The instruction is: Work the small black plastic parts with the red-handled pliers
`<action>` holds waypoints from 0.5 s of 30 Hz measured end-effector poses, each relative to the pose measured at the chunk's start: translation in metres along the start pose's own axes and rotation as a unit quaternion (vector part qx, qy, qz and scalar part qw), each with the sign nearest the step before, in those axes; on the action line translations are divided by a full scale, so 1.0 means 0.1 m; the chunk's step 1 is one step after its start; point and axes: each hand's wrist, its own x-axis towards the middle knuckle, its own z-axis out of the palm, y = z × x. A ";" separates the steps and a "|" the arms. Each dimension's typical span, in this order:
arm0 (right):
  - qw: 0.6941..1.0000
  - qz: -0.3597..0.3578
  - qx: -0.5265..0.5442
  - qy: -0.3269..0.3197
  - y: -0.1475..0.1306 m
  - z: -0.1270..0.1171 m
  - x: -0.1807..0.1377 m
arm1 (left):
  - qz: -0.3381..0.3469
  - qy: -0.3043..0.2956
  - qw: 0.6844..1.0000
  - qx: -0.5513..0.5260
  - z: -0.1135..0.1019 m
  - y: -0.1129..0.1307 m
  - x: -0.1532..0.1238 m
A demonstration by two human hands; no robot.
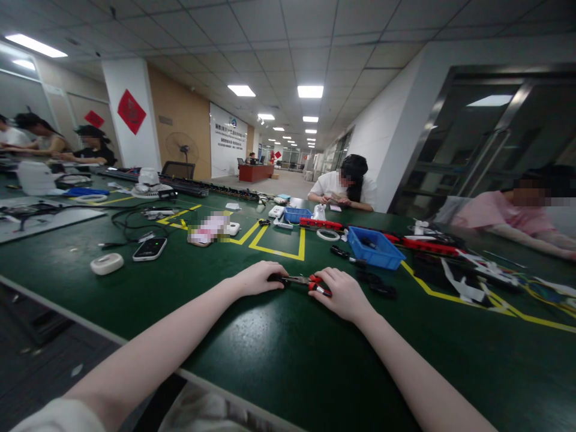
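Observation:
Red-handled pliers (319, 289) are gripped in my right hand (345, 292), with their metal jaws pointing left. My left hand (260, 278) is closed on a small black piece (275, 277) that meets the tips of the jaws. Its exact kind is too small and covered to tell. Both hands are just above the green table (252, 354), in front of a rectangle of yellow tape (278, 254). Right of the pliers, black parts (377, 283) lie on the tabletop.
A blue bin (375, 247) stands beyond my right hand, with a smaller blue bin (297, 215) farther back. Red strips (320, 224) and a white ring (328, 234) lie near them. At left are a phone (150, 249), a white round case (107, 264) and cables (128, 222). Other people sit around.

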 end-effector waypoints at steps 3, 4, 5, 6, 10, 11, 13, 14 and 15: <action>1.000 -0.007 -0.008 0.014 0.02 0.03 0.00 | 0.005 -0.001 1.000 0.002 0.01 -0.01 0.00; 1.000 -0.011 -0.011 0.020 0.03 0.04 -0.01 | 0.007 -0.001 1.000 0.005 0.01 -0.01 0.00; 0.999 -0.016 -0.013 0.029 0.03 0.05 -0.01 | 0.010 -0.002 1.000 0.008 0.01 -0.01 0.00; 0.999 -0.022 -0.017 0.040 0.04 0.06 -0.01 | 0.014 -0.003 1.000 0.012 0.01 -0.01 0.00; 0.995 -0.043 -0.036 0.085 0.05 0.08 -0.01 | 0.018 -0.003 1.000 0.023 0.01 -0.01 0.00; 0.994 -0.045 -0.040 0.092 0.05 0.08 -0.01 | 0.018 -0.003 1.000 0.024 0.01 -0.01 -0.01; 0.993 -0.045 -0.046 0.096 0.05 0.08 -0.01 | 0.017 -0.003 1.000 0.026 0.02 -0.01 -0.01; 0.993 -0.045 -0.049 0.096 0.05 0.08 -0.01 | 0.016 -0.003 1.000 0.026 0.02 -0.01 0.00; 0.993 -0.044 -0.051 0.095 0.05 0.08 -0.01 | 0.015 -0.003 1.000 0.026 0.02 0.00 0.00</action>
